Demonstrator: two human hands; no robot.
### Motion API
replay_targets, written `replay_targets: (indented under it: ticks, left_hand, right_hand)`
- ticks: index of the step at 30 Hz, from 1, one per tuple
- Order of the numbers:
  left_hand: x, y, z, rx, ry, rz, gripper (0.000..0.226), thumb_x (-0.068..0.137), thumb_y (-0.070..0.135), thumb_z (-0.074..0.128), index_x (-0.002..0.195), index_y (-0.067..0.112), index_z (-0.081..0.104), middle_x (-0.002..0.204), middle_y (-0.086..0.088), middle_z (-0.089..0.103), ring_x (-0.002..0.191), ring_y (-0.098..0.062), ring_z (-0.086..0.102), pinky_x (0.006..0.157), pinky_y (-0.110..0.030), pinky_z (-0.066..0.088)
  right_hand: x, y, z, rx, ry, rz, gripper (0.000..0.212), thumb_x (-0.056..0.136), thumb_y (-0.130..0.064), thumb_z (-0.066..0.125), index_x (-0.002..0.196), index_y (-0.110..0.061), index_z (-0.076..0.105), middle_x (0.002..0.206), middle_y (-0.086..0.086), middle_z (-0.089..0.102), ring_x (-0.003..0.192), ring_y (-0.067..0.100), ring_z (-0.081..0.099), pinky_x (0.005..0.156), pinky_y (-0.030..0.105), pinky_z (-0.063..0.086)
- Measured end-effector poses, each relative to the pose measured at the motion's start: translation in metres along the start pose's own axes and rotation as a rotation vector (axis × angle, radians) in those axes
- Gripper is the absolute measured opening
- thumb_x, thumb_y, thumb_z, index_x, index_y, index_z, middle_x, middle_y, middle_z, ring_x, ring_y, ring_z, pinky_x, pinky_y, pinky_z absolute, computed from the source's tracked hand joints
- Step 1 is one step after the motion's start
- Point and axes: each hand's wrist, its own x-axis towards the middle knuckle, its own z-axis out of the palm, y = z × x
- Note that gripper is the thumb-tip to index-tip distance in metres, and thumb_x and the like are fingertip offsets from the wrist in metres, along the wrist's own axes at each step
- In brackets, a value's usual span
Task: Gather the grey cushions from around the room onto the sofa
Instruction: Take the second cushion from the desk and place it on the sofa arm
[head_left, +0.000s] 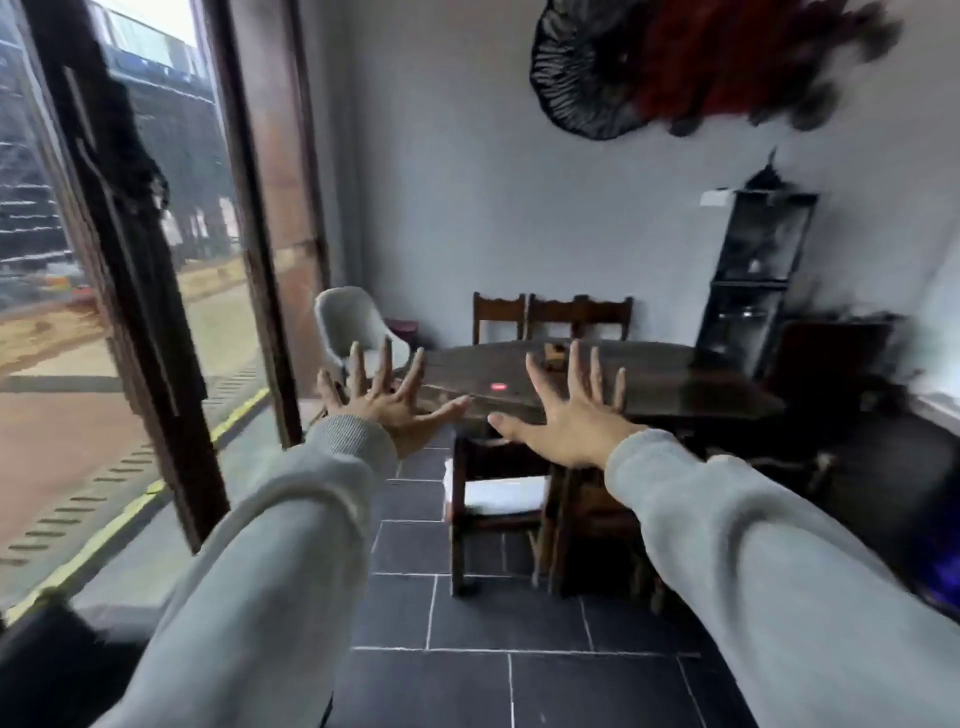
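Left hand (387, 402) and right hand (569, 415) both raised, fingers fully spread, gripping nothing, grey sleeves extended over the dark tiled floor (467, 623). Frame motion-blurred; the one likely grey cushion (498, 493) lies on the wooden chair (467, 519) seat at the dark table (649, 384) near edge. Sofa out of frame; shelf (753, 275) contents indistinct.

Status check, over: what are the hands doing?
Left hand and right hand open, empty. Pale cushion on chair ahead. No sofa in view.
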Motion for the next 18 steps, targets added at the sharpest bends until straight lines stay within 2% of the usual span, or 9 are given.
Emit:
replay_targets:
  ticks: [2,5,9,14,18]
  left_hand:
    - [0.018,0.096,0.002,0.003,-0.011,0.164,0.117,0.05,0.108,-0.005,0.152,0.054,-0.019,0.156,0.007,-0.042,0.147,-0.029,-0.037,0.113,-0.07,-0.019]
    - [0.035,0.234,0.014,-0.021,-0.022,0.379,0.117,0.047,0.109,-0.006,0.149,0.055,-0.023,0.152,0.008,-0.046,0.141,-0.027,-0.043,0.11,-0.069,-0.025]
    - [0.036,0.401,0.046,-0.022,-0.025,0.615,0.113,0.051,0.107,-0.006,0.15,0.055,-0.022,0.158,0.011,-0.039,0.144,-0.026,-0.04,0.11,-0.067,-0.026]
    - [0.023,0.595,0.095,-0.045,-0.092,0.898,0.114,0.05,0.107,-0.007,0.151,0.055,-0.02,0.163,0.013,-0.031,0.145,-0.025,-0.039,0.105,-0.064,-0.031]
    - [0.008,0.741,0.12,-0.08,-0.118,1.07,0.117,0.047,0.107,-0.011,0.15,0.054,-0.021,0.166,0.013,-0.024,0.149,-0.027,-0.032,0.109,-0.066,-0.025]
  right_hand:
    - [-0.022,0.085,-0.026,0.008,0.028,0.143,0.116,0.07,-0.107,0.017,0.161,-0.049,-0.026,0.162,0.013,-0.05,0.148,0.035,-0.05,0.118,0.064,-0.031]
    - [-0.059,0.201,-0.051,0.038,0.081,0.351,0.119,0.066,-0.109,0.015,0.161,-0.05,-0.025,0.164,0.013,-0.048,0.151,0.037,-0.046,0.12,0.067,-0.025]
    - [-0.115,0.34,-0.068,0.042,0.142,0.595,0.123,0.06,-0.111,0.007,0.163,-0.05,-0.022,0.169,0.014,-0.04,0.155,0.039,-0.04,0.119,0.067,-0.025]
    - [-0.18,0.495,-0.085,0.042,0.18,0.882,0.118,0.063,-0.11,0.002,0.163,-0.051,-0.02,0.175,0.011,-0.028,0.159,0.04,-0.031,0.12,0.067,-0.022]
    - [-0.225,0.604,-0.099,0.033,0.211,1.066,0.121,0.06,-0.111,-0.002,0.164,-0.051,-0.016,0.177,0.008,-0.025,0.161,0.04,-0.028,0.118,0.068,-0.024]
